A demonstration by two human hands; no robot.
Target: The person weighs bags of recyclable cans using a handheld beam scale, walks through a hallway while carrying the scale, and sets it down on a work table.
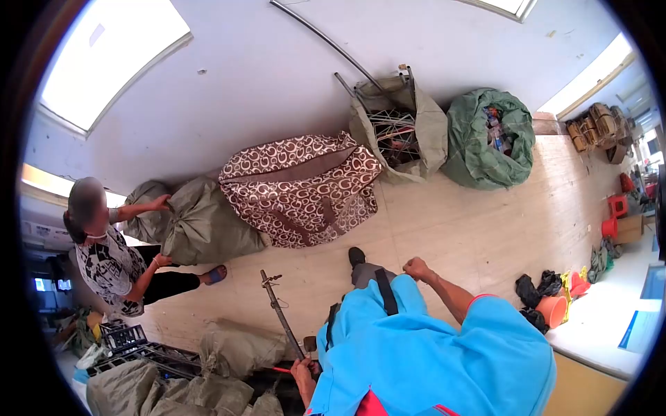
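Note:
My left hand (304,375) is closed round the lower end of a long thin metal rod (279,312), low in the view beside the blue shirt. The rod slants up and to the left, with a small fitting near its top. My right hand (416,268) is closed in a fist in front of my body, over the floor; whether anything small is inside it cannot be seen. Ahead lies a large brown-and-white patterned bag (298,187). Right of it, an open grey-green sack (430,135) holds thin metal rods, and a green sack (479,152) holds colourful items.
At the left a person (111,260) holds a tied sack (208,222). More sacks (239,347) and a black crate (123,338) lie at lower left. A long pole (326,38) leans on the wall. An orange bucket (552,311) and black bags (528,291) are at right.

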